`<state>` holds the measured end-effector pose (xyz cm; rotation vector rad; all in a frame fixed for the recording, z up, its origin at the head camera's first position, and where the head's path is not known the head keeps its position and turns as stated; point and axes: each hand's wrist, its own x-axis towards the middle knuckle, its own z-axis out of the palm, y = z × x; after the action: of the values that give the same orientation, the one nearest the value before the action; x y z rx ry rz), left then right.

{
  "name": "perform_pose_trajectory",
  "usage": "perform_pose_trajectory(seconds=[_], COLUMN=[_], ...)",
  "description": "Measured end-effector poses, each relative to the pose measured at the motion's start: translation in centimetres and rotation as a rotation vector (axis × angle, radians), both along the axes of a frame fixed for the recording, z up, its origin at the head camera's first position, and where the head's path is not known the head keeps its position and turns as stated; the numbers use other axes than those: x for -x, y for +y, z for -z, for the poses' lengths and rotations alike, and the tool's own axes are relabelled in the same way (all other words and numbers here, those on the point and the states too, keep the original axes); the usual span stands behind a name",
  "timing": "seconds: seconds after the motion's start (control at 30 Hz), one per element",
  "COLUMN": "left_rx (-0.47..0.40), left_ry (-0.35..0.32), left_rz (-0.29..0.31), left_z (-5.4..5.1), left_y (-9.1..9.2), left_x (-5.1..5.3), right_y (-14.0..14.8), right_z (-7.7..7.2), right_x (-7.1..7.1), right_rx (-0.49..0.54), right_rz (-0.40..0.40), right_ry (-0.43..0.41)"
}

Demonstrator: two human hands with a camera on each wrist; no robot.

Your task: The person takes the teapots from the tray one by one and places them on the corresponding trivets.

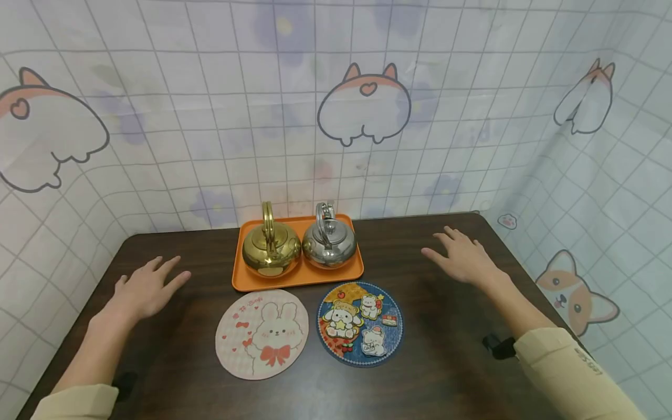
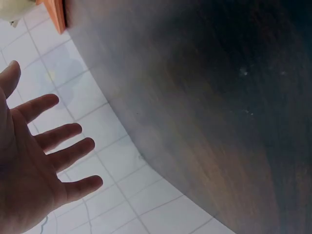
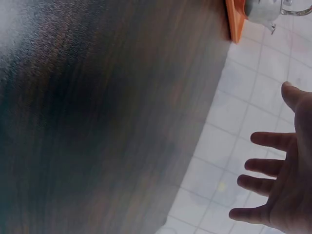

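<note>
My left hand (image 1: 144, 290), fingers spread, is over the table's left side, holding nothing; the left wrist view shows its palm (image 2: 29, 161). Over the right side my right hand (image 1: 464, 256) is spread the same way, also empty, its palm (image 3: 292, 187) seen in the right wrist view. Between them, at the back, an orange tray (image 1: 242, 280) bears a gold kettle (image 1: 271, 251) and, touching or nearly touching it on the right, a silver kettle (image 1: 329, 242). Both kettles stand upright with raised handles. Neither hand touches them.
In front of the tray lie a pink round mat with a rabbit (image 1: 262, 335) and a blue round mat with cartoon figures (image 1: 360, 324). The dark table (image 1: 420, 373) meets a white gridded cloth (image 1: 283, 163) behind. A dark strap piece (image 1: 500, 347) is at the right wrist.
</note>
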<state>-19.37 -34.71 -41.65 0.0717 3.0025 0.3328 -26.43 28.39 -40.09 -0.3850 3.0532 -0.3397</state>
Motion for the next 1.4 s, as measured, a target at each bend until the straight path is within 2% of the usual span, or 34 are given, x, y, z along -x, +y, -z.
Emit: perform_pose_trajectory(seconds=[0.37,0.53,0.73,1.2,1.4], left_rx=[-0.028,-0.069,-0.147,-0.262,-0.293], left_ry=[0.054,0.066,0.085,0.063,0.078], left_rz=[0.013,0.022,0.04,0.025,0.024], left_z=[0.7,1.0,1.2,1.7,1.8], left_y=[0.4,0.7,1.2,2.2,2.8], left_x=[-0.3,-0.5,-0.1,0.3,0.5], right_y=[-0.1,-0.3,-0.6,-1.4,-2.1], right_z=[1.1,1.5,1.6,2.1,2.0], right_x=[-0.4,-0.6,-0.8,-0.6,-0.7], right_rx=[0.047,0.091,0.152,0.279,0.356], right_rz=[-0.021,-0.027,-0.039,-0.104,-0.126], right_ry=[0.062,0.062,0.073,0.128,0.135])
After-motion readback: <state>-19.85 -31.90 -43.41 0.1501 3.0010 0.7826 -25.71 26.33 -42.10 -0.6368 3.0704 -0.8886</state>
